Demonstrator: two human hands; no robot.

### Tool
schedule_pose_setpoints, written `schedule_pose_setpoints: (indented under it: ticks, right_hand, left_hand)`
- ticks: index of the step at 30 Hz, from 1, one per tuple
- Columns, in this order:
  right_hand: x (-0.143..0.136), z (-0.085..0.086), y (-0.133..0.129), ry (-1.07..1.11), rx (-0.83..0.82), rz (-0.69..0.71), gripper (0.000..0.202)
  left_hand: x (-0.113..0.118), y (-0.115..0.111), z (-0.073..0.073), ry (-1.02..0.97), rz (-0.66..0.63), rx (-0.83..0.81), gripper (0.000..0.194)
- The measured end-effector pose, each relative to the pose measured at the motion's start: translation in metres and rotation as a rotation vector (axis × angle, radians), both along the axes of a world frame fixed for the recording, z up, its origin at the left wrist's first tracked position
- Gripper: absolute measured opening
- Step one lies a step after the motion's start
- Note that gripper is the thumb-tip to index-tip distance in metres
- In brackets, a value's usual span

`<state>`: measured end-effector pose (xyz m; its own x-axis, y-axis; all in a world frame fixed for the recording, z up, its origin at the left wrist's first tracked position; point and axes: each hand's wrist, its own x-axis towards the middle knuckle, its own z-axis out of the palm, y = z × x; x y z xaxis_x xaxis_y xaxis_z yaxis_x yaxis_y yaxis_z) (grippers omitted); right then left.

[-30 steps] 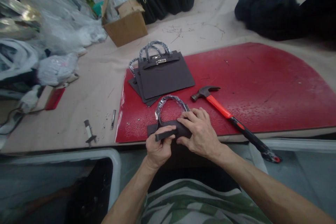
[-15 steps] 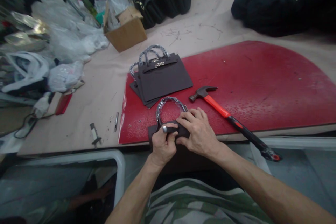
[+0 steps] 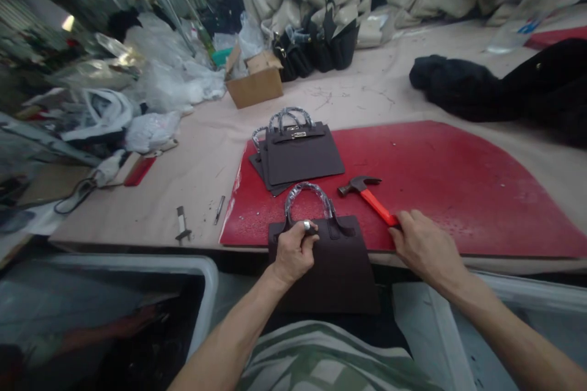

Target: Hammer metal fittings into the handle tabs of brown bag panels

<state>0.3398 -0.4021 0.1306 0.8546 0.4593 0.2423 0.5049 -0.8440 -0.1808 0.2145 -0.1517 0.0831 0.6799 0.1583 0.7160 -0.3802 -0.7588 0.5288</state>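
From the head camera I see both bare hands at the near edge of the table [image 3: 206, 140]. My left hand [image 3: 293, 253] is curled into a loose fist on top of the near bag [image 3: 332, 269], fingers wrapped round a short dark tool [image 3: 308, 227] with a bright metal tip showing above the thumb; the tip sits at the bag's upper edge, just under its handle [image 3: 308, 194]. The bag lies flat, dark brown, its handle wrapped in clear film and resting on the red mat [image 3: 458, 177], its lower half hanging off the table edge toward me. My right hand [image 3: 424, 247] lies to the right of the bag, fingers closed over the shaft of the hammer [image 3: 369, 195]; the grip end is hidden under the palm, so I cannot tell how tight the hold is. The hammer's dark head points far-left, resting on the mat, just right of the bag handle and apart from it. Farther on the mat, a stack of bags [image 3: 300, 149] of the same kind lies flat, handles away from me. Left of the mat on the bare table lie a pen [image 3: 219, 209] and a small tool [image 3: 182, 224]. A cardboard box [image 3: 254, 80] stands far left, a black cloth heap [image 3: 463, 88] far right.
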Motion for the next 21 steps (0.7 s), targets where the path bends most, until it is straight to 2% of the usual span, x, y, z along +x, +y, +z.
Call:
schedule_pose_setpoints:
  ticks: [2, 5, 6, 8, 10, 12, 14, 16, 19, 21]
  right_hand:
    - [0.003, 0.009, -0.001, 0.333, 0.173, -0.004, 0.004]
    - [-0.002, 0.028, 0.007, 0.921, 0.504, 0.008, 0.009]
    - [-0.007, 0.036, 0.01, 1.05, 0.596, 0.005, 0.011]
    - [-0.021, 0.051, 0.014, 1.12, 0.732, -0.003, 0.017]
    - [-0.04, 0.065, 0.015, 0.987, 0.829, 0.025, 0.026]
    - [-0.058, 0.075, 0.014, 0.637, 0.8, 0.11, 0.036]
    - [-0.071, 0.08, 0.012, 0.235, 0.694, 0.221, 0.038]
    - [-0.077, 0.082, 0.009, -0.049, 0.502, 0.359, 0.035]
    - [-0.08, 0.094, 0.004, -0.174, 0.228, 0.518, 0.033]
    - [-0.084, 0.113, -0.001, -0.221, 0.25, 0.522, 0.034]
  left_hand:
    - [0.0, 0.0, 0.0, 0.001, -0.011, -0.006, 0.015]
    - [0.0, 0.0, 0.001, 0.002, -0.016, -0.01, 0.016]
    - [0.0, -0.001, 0.002, 0.002, -0.014, -0.008, 0.017]
    - [0.0, -0.002, 0.003, 0.001, -0.005, -0.004, 0.016]
    - [0.0, -0.002, 0.003, 0.003, 0.008, 0.001, 0.015]
    - [0.0, -0.003, 0.002, 0.005, 0.019, 0.005, 0.015]
    - [0.0, -0.003, 0.002, -0.003, 0.019, 0.013, 0.016]
    - [0.0, -0.002, 0.001, -0.022, 0.019, 0.03, 0.017]
    - [0.001, -0.002, 0.001, -0.037, 0.02, 0.052, 0.016]
    - [0.001, -0.002, 0.002, -0.028, 0.017, 0.048, 0.016]
